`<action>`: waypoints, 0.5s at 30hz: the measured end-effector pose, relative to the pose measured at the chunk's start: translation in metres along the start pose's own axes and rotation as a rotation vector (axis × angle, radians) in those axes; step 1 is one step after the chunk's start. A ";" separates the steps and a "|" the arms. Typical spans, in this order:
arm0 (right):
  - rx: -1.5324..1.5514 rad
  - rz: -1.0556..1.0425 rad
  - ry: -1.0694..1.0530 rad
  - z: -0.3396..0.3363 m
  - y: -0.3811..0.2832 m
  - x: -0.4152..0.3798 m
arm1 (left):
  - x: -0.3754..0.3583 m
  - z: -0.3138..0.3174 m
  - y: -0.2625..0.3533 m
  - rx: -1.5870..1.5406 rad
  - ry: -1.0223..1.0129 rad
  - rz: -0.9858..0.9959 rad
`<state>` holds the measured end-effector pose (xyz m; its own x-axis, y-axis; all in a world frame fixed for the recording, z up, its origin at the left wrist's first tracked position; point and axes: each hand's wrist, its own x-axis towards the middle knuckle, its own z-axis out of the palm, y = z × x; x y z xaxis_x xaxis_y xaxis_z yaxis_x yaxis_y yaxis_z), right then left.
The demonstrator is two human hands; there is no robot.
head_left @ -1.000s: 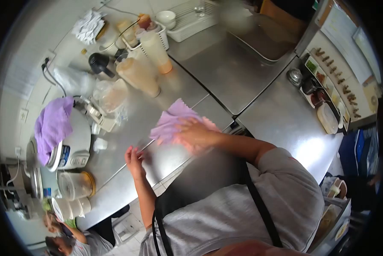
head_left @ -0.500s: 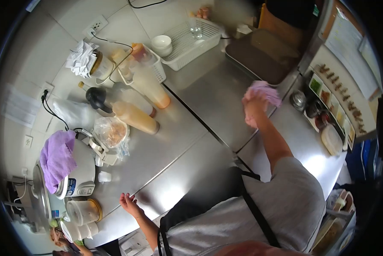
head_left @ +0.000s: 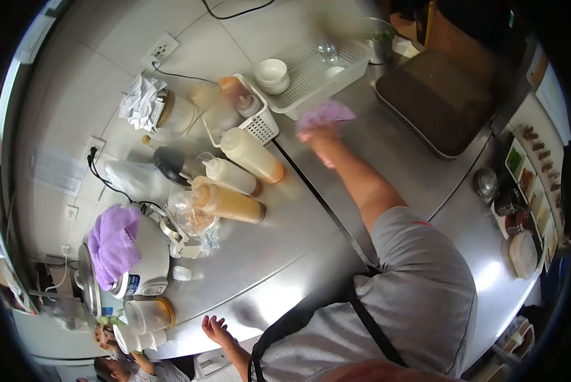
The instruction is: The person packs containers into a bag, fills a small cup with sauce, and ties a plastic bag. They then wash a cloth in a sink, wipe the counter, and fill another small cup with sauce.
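My right hand [head_left: 320,137] is closed on a pinkish-purple cloth [head_left: 327,114], which touches the steel counter [head_left: 419,178] just in front of a white perforated basket [head_left: 298,111]. Two stacked white bowls [head_left: 271,76] sit inside that basket, left of the cloth. Near the counter's front edge, my left hand [head_left: 217,330] hangs with fingers apart and slightly bent, holding nothing. Several squeeze bottles, one filled with yellowish sauce [head_left: 231,202], stand to the left of my right arm.
A dark tray [head_left: 435,102] lies at the back right. Condiment containers [head_left: 524,172] line the right side. On the left are a rice cooker [head_left: 152,254] with a purple towel [head_left: 113,245] on top and plastic tubs [head_left: 147,316]. Another person [head_left: 139,366] is at the lower left.
My right hand has swept the cloth leftward across the counter, from beside the dark tray to the white basket. The view has shifted too. My left hand stays low with its fingers apart.
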<state>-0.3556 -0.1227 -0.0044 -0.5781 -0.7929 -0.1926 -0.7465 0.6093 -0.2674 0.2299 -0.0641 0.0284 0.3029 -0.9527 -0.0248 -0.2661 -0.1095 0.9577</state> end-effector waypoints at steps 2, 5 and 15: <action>-0.071 -0.300 0.011 0.006 -0.027 -0.034 | 0.006 0.009 0.007 -0.012 -0.049 0.016; 0.001 -0.330 0.074 0.040 -0.036 -0.079 | 0.012 0.033 0.028 -0.004 -0.147 0.125; -0.095 0.355 0.120 0.006 0.065 -0.335 | 0.029 0.069 0.037 -0.094 -0.452 0.119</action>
<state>-0.2082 0.1826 0.0374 -0.8361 -0.5293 -0.1438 -0.5173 0.8482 -0.1142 0.1660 -0.1154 0.0433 -0.1583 -0.9873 -0.0154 -0.1844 0.0142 0.9827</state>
